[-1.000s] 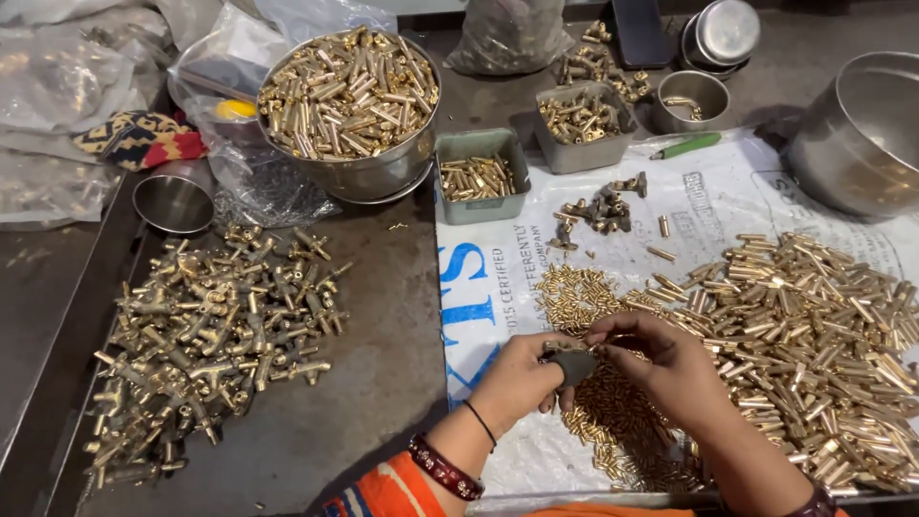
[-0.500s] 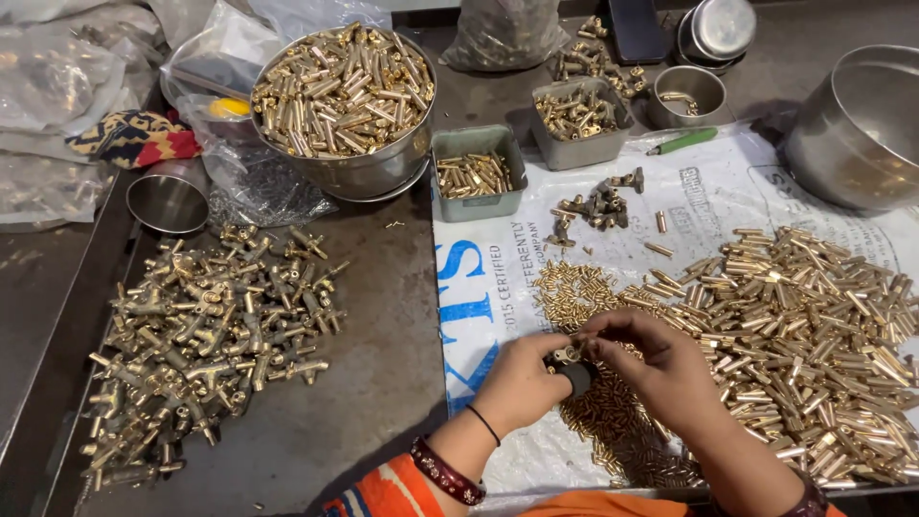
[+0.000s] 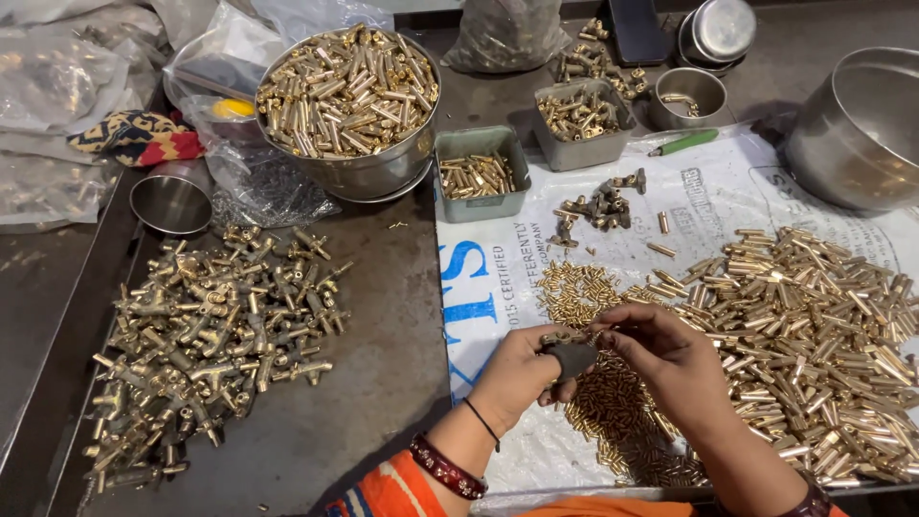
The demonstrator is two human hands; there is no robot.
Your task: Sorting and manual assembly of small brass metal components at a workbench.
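Fitting small brass piece onto dark holder, mid-assembly

Holding a small dark holder (image 3: 572, 358) in the left hand (image 3: 517, 375), fingers curled and pressed around it, just above the white printed sheet (image 3: 498, 287). Pinching a tiny brass piece (image 3: 574, 336) with the right hand (image 3: 670, 359), thumb and forefinger pressed together at the holder's top edge (contact point too small to confirm seated or not). Judging the step as part-way: piece meeting holder, not clearly joined. Calling next for fine alignment, steady left hand, light push or twist from right fingertips; risking a dropped piece into the heap of small brass pins (image 3: 613, 421) directly below.

Working over a dark metal tabletop (image 3: 383, 383). Lying right of the hands, a big spread of brass tubes (image 3: 814, 325). Sitting left, well apart, a pile of brass T-shaped fittings (image 3: 211, 335). Standing at the back: a steel bowl (image 3: 369, 172) full of brass tubes, two grey trays (image 3: 479, 201) with parts, a small steel cup (image 3: 172, 201), a large steel pot (image 3: 857, 134), a green pen (image 3: 684, 142), plastic bags (image 3: 57, 86). Showing no walls, room unreadable.
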